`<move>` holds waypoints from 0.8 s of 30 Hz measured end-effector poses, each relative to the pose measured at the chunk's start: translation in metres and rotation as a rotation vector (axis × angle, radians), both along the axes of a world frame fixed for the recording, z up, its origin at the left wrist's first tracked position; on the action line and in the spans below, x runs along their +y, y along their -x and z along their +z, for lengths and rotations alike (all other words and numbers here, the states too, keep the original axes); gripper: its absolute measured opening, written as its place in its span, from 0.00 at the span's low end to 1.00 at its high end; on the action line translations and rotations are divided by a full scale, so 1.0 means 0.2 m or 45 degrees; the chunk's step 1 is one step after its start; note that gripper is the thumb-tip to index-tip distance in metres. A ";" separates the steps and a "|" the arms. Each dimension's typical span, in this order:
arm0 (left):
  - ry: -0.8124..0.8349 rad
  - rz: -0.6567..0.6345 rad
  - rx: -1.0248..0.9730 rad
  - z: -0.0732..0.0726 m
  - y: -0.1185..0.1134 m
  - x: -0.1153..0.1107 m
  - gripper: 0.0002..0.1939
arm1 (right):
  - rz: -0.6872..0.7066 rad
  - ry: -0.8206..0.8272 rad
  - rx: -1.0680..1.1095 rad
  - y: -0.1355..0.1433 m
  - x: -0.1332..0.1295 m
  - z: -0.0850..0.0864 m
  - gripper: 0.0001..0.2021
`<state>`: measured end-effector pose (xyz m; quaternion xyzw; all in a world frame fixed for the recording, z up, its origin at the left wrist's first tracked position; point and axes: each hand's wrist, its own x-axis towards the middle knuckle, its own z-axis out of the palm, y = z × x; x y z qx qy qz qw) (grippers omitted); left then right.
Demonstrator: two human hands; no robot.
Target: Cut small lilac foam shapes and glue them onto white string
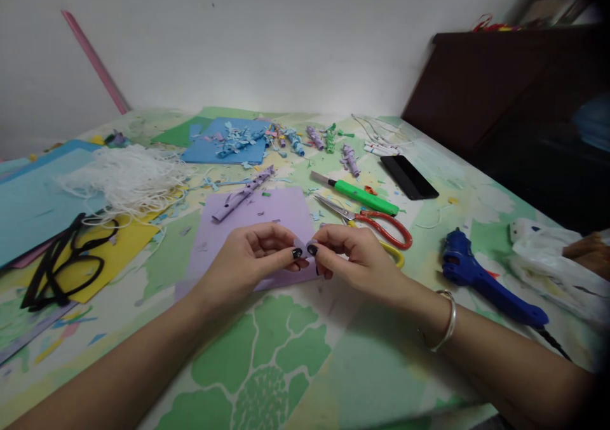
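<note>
My left hand [260,252] and my right hand [350,255] meet near the middle of the view, thumbs almost touching. Between their fingertips they pinch a small piece of light purple paper [300,244], mostly hidden by the fingers. Under and behind them lies a purple sheet [286,208] on the table. A rolled purple paper tube [244,193] with leaf-like bits rests on that sheet. Beyond my right hand are red-handled scissors [365,219], slightly open, and a green cutter [365,196].
A blue glue gun [486,281] and a plastic bag [548,265] lie at right, a black phone [408,177] behind. White string [131,179], black glasses [71,262] and yellow paper [117,252] are at left. Small paper rolls [350,160] and a blue sheet [248,157] lie farther back.
</note>
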<state>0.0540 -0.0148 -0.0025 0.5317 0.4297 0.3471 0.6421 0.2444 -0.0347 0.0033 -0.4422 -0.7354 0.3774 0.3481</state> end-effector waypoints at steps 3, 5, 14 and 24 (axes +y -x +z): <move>-0.038 0.040 0.062 0.01 0.00 0.00 0.07 | -0.001 -0.012 -0.024 0.00 0.00 0.00 0.07; -0.083 0.081 0.107 0.01 0.00 0.00 0.07 | -0.005 -0.019 -0.038 0.00 0.00 -0.01 0.07; -0.089 0.073 0.093 0.00 0.00 0.01 0.06 | 0.039 0.074 0.001 0.00 0.00 0.00 0.07; -0.042 0.159 0.023 0.04 0.02 0.03 0.05 | -0.276 -0.036 0.004 -0.03 0.04 -0.04 0.08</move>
